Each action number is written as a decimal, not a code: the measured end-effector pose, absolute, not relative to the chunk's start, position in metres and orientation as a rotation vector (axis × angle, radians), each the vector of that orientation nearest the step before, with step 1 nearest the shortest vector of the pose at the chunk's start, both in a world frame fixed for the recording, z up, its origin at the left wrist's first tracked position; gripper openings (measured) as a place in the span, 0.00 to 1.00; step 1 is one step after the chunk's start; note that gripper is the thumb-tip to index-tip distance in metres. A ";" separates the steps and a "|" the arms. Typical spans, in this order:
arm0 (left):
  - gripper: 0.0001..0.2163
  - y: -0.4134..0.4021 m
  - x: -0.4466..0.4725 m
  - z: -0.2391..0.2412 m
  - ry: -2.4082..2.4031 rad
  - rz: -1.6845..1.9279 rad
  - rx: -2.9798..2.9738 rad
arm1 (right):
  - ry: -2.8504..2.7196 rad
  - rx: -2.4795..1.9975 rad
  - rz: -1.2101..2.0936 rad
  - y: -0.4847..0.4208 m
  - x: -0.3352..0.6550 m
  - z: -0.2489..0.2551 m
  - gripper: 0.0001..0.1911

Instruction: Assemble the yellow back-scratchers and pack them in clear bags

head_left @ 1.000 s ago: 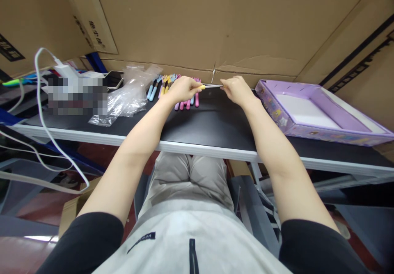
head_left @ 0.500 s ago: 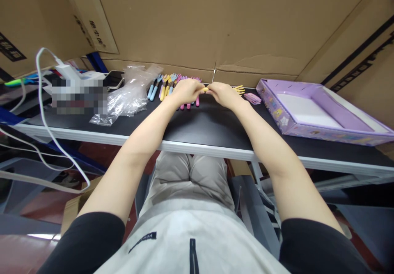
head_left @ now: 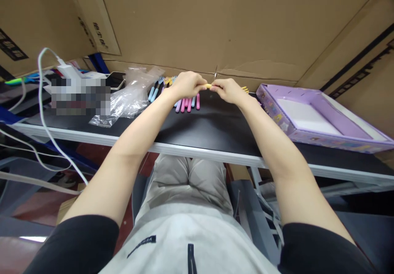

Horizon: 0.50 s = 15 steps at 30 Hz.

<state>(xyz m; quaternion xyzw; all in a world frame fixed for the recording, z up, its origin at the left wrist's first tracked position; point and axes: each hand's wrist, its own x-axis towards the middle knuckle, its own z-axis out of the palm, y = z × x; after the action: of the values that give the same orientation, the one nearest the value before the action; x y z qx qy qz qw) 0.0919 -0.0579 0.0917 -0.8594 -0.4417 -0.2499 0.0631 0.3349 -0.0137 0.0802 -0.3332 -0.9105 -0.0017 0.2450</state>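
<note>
The left hand point(head_left: 187, 84) and right hand point(head_left: 230, 90) both pinch 1 thin, round yellow handle point(head_left: 208, 86), maybe plastic. Crinkly clear bags point(head_left: 124, 101) lie on the black table point(head_left: 209, 130).

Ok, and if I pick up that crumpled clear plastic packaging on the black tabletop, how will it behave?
The crumpled clear plastic packaging would probably flop, since it lies in loose folds. It looks thin and see-through, so likely light for its size. Its shiny highlights suggest a slick surface that may slide on the black tabletop.
</note>
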 end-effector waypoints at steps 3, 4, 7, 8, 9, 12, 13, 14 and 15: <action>0.13 -0.060 0.090 0.094 -1.198 -0.746 -2.530 | -2.481 -0.901 0.129 -0.016 0.335 0.093 0.24; 0.14 -0.060 0.089 0.094 -1.166 -0.742 -2.510 | -2.485 -0.916 0.166 -0.018 0.334 0.097 0.24; 0.15 -0.063 0.082 0.091 -1.106 -0.733 -2.490 | -2.501 -0.980 0.207 -0.025 0.332 0.107 0.22; 0.15 -0.063 0.080 0.091 -1.099 -0.732 -2.496 | -2.507 -0.992 0.194 -0.027 0.331 0.108 0.21; 0.15 -0.063 0.078 0.090 -1.100 -0.730 -2.508 | -2.512 -0.995 0.172 -0.029 0.330 0.109 0.20; 0.15 -0.062 0.075 0.089 -1.135 -0.706 -2.541 | -2.539 -0.968 0.090 -0.033 0.329 0.108 0.19; 0.15 -0.061 0.075 0.088 -1.145 -0.697 -2.545 | -2.552 -0.956 0.071 -0.034 0.328 0.107 0.19; 0.15 -0.060 0.075 0.087 -1.148 -0.691 -2.544 | -2.567 -0.949 0.057 -0.035 0.327 0.107 0.19; 0.15 -0.059 0.074 0.085 -1.143 -0.688 -2.540 | -2.583 -0.951 0.049 -0.036 0.326 0.106 0.19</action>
<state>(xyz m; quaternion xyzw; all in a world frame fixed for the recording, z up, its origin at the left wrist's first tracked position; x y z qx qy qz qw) 0.0745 -0.0594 0.0848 -0.8771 -0.3948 -0.2375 0.1359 0.3264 -0.0360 0.1062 -0.3391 -0.9206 0.0176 0.1930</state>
